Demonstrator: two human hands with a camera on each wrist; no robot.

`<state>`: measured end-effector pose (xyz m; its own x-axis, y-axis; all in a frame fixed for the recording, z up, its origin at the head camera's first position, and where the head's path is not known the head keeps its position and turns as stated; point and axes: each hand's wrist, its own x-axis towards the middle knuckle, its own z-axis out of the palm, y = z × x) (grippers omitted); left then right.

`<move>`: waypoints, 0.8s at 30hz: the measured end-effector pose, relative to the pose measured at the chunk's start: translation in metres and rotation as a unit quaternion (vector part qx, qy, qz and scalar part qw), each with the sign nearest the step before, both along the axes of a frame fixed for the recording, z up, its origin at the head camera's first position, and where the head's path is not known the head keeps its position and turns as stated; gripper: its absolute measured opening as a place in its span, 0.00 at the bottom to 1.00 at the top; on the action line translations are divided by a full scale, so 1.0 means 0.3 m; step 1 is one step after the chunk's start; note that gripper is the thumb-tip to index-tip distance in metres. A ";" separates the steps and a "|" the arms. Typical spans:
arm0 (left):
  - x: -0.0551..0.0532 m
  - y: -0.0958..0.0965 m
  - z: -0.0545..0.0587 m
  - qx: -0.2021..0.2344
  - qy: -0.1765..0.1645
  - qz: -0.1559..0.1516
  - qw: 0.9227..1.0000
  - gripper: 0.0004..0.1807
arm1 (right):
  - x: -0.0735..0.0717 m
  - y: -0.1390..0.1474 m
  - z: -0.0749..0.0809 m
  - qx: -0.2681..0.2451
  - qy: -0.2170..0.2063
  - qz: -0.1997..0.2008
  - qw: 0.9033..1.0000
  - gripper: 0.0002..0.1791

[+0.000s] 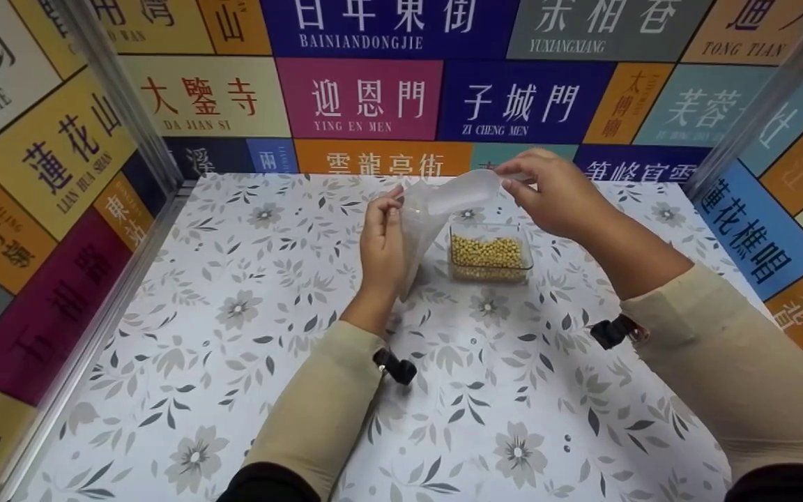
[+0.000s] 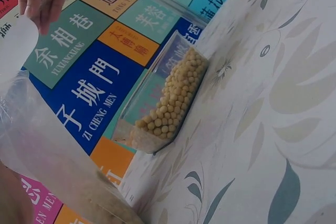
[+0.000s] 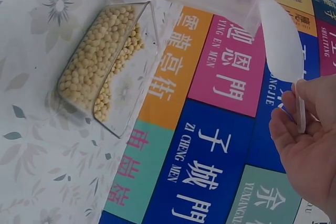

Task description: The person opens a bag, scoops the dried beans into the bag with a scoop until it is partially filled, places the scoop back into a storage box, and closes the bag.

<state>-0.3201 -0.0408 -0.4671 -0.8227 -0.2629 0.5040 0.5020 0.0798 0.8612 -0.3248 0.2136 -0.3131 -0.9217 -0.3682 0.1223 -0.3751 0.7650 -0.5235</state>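
Near the far edge of the table (image 1: 443,432), just right of the bag (image 1: 422,233): a clear, rectangular box (image 1: 492,265), open on top, with smooth, see-through walls and rounded corners. Inside, a heap of small, round, yellow beans (image 1: 485,249), banked unevenly and visible straight through the sides. In the bag, too, a tan mass gathered low down, blurred by the cloudy plastic; too faint to tell exactly what. Soft and translucent, creased at the mouth, narrowing toward the bottom and tilted above the table.

With the left hand (image 1: 384,233), grips the bag by its upper part, fingers bent and closed around the film near the opening. With the right hand (image 1: 548,188), pinches the thin handle of a white scoop (image 1: 468,190) between thumb and bent fingers, with almost no gap left. Rounded and broad at the blade, smooth, slightly see-through; held in the air with the blade's end at the bag's mouth, above and behind the box. Beneath, a white surface printed with grey flowers and leaves; behind, flat colored panels (image 1: 360,90) lettered with place names.
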 end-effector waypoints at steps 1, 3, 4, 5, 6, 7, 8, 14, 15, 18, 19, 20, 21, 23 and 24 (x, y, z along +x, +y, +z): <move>0.000 0.000 0.000 0.001 0.001 -0.001 1.000 0.10 | 0.000 0.008 -0.006 -0.001 -0.004 -0.002 1.000 0.21; 0.000 0.001 -0.001 0.002 0.002 -0.003 1.000 0.10 | 0.001 0.024 -0.015 -0.004 -0.010 -0.009 1.000 0.21; -0.001 0.001 -0.002 0.003 0.003 -0.003 1.000 0.10 | 0.000 0.033 -0.021 -0.006 -0.012 -0.010 1.000 0.22; 0.000 0.002 -0.002 0.004 0.004 -0.003 1.000 0.10 | -0.002 0.043 -0.027 -0.007 -0.012 -0.013 1.000 0.22; 0.000 0.002 -0.002 0.004 0.004 -0.003 1.000 0.10 | -0.004 0.054 -0.033 -0.009 -0.012 -0.016 1.000 0.22; 0.000 0.002 -0.002 0.005 0.005 -0.003 1.000 0.10 | -0.006 0.064 -0.039 -0.011 -0.013 -0.019 1.000 0.22; 0.000 0.002 -0.002 0.006 0.005 -0.002 1.000 0.10 | -0.007 0.074 -0.045 -0.014 -0.014 -0.023 1.000 0.23; 0.003 0.005 -0.001 0.010 0.002 -0.005 1.000 0.10 | -0.017 0.142 -0.089 -0.033 -0.023 -0.059 0.997 0.25; 0.003 0.006 -0.002 0.011 0.003 -0.006 1.000 0.10 | -0.020 0.156 -0.098 -0.035 -0.025 -0.065 0.997 0.25; 0.003 0.005 -0.001 0.015 0.007 -0.008 1.000 0.10 | -0.032 0.193 -0.131 -0.038 -0.032 -0.080 0.996 0.26; 0.002 0.005 -0.002 0.016 0.008 -0.008 1.000 0.10 | -0.036 0.203 -0.143 -0.035 -0.035 -0.083 0.995 0.26; 0.001 0.005 -0.002 0.017 0.009 -0.009 1.000 0.09 | -0.041 0.213 -0.154 -0.031 -0.040 -0.087 0.995 0.26; 0.001 0.005 -0.002 0.018 0.010 -0.009 1.000 0.09 | -0.045 0.222 -0.165 -0.028 -0.046 -0.089 0.995 0.26; 0.001 0.005 -0.001 0.020 0.009 -0.010 1.000 0.09 | -0.054 0.237 -0.186 -0.023 -0.059 -0.093 0.994 0.26; 0.000 0.005 -0.002 0.020 0.008 -0.009 1.000 0.09 | -0.058 0.244 -0.195 -0.017 -0.066 -0.095 0.993 0.27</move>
